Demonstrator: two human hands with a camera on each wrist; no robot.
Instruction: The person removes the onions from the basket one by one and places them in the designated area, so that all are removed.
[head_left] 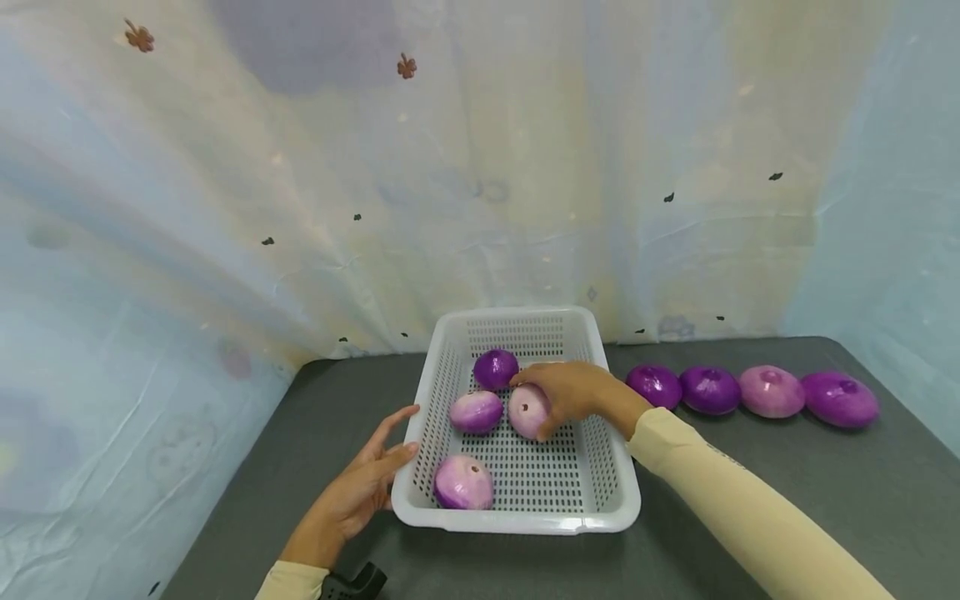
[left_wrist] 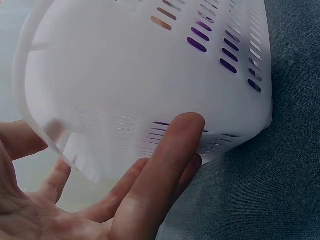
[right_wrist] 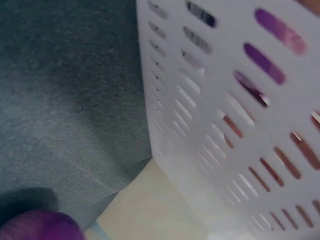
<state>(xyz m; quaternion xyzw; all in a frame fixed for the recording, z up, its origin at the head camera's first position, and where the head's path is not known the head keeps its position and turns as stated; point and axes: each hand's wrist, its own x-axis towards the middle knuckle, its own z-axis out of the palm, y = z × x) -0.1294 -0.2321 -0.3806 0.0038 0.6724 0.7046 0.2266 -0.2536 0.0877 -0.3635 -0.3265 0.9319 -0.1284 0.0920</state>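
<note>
A white perforated plastic basket (head_left: 517, 522) sits on the dark table. Inside it my right hand (head_left: 573, 396) grips a pale pink-and-purple onion (head_left: 525, 408), fingers curled over its far and right sides. Nearby in the basket are a dark purple onion (head_left: 496, 368), a white-and-purple onion (head_left: 476, 412) and, toward the front left, another pink-and-purple onion (head_left: 463, 482). My left hand (head_left: 360, 487) is at the basket's left side, its fingers spread and extended against the outer wall. In the right wrist view the basket wall (right_wrist: 200, 125) hides my right hand's grip.
To the right of the basket a row of several glossy purple and pink onions (head_left: 771, 392) lies on the table (head_left: 750, 483). A patterned curtain (head_left: 510, 167) hangs behind the table and along its sides.
</note>
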